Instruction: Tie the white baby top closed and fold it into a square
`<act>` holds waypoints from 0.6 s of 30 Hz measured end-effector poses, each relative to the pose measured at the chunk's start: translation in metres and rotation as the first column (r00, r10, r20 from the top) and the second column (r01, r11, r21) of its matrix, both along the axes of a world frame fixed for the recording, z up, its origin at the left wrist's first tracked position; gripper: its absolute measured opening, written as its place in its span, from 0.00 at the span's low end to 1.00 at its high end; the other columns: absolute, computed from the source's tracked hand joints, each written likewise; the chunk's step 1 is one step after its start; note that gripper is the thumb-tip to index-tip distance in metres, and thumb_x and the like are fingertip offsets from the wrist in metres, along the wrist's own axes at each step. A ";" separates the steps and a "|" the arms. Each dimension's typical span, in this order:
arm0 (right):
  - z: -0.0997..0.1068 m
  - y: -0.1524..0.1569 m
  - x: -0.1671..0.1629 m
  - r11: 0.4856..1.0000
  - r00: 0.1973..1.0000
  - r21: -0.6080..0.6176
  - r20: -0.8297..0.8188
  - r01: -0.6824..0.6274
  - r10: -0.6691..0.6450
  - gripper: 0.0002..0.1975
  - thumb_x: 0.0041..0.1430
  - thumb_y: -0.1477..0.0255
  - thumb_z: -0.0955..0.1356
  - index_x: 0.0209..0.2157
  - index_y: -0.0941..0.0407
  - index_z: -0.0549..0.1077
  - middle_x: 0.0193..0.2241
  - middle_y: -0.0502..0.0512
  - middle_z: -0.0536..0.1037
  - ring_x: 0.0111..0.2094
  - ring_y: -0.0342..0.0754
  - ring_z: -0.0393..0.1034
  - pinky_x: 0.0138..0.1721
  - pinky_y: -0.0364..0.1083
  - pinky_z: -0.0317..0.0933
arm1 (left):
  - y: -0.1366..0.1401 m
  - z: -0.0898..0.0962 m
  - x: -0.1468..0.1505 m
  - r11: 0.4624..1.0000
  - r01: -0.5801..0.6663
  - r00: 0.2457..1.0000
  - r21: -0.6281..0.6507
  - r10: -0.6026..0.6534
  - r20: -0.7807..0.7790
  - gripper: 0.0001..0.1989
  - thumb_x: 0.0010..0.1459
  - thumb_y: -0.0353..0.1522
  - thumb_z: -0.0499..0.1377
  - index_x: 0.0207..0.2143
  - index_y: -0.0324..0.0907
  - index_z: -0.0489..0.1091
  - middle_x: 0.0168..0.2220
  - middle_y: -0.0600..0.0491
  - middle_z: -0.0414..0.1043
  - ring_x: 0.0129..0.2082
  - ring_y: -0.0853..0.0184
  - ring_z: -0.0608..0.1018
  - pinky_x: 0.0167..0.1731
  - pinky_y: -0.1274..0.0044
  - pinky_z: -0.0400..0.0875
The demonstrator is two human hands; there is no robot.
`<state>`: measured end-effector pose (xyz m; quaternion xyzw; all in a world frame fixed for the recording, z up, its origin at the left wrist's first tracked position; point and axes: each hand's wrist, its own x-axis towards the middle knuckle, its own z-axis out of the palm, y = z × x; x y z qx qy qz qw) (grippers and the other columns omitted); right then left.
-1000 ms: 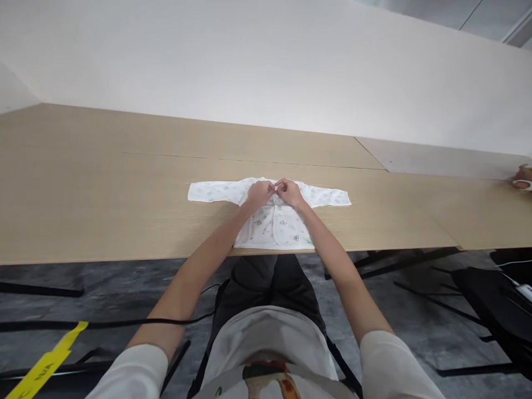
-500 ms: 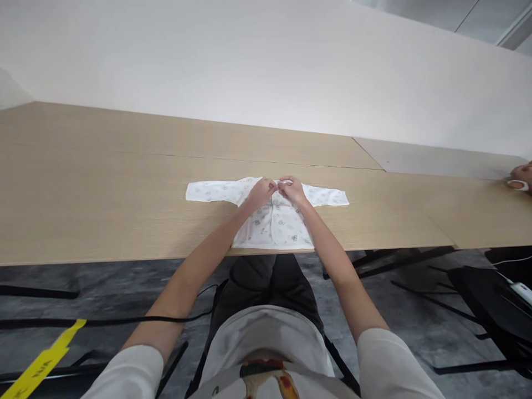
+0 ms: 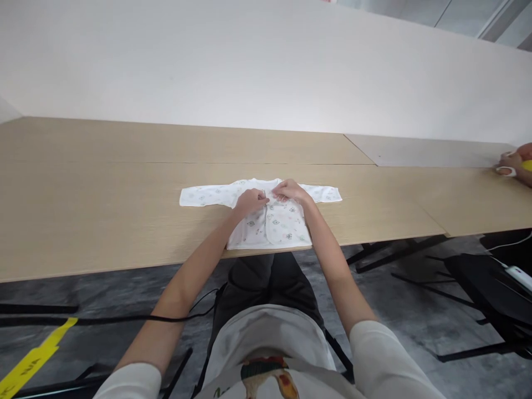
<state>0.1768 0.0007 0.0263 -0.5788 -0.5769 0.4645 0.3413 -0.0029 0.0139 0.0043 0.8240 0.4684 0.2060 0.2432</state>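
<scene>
A small white baby shirt [image 3: 286,224] with a scattered print lies front up near the table's front edge. Both long sleeves are spread out sideways, and a front opening runs down its middle. My left hand [image 3: 252,201] pinches the cloth beside that opening, on the upper chest. Just to the right and slightly higher, my right hand [image 3: 290,191] has its fingers curled onto the cloth below the neckline. A small gap separates the two hands. Whatever fastening lies under the fingertips is too small to make out.
The wooden table [image 3: 103,221] runs across the view, with a white partition [image 3: 187,66] behind it. Another person's hand [image 3: 515,163] is at the far right edge. A black chair [image 3: 490,293] stands below right; a yellow tag [image 3: 33,363] hangs on a cable below left.
My hands, together at the neckline before, have come slightly apart. My left hand has moved lower down the front opening. The view has shifted a little.
</scene>
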 end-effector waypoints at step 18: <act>0.000 -0.010 -0.008 0.986 0.969 -0.041 0.182 -0.162 0.166 0.09 0.43 0.79 0.67 0.13 0.59 0.67 0.10 0.47 0.63 0.13 0.37 0.55 0.15 0.39 0.47 | 0.000 0.012 -0.006 0.987 0.080 0.992 -0.138 -0.066 0.106 0.11 0.48 0.38 0.58 0.21 0.39 0.72 0.20 0.53 0.67 0.24 0.67 0.69 0.23 0.77 0.59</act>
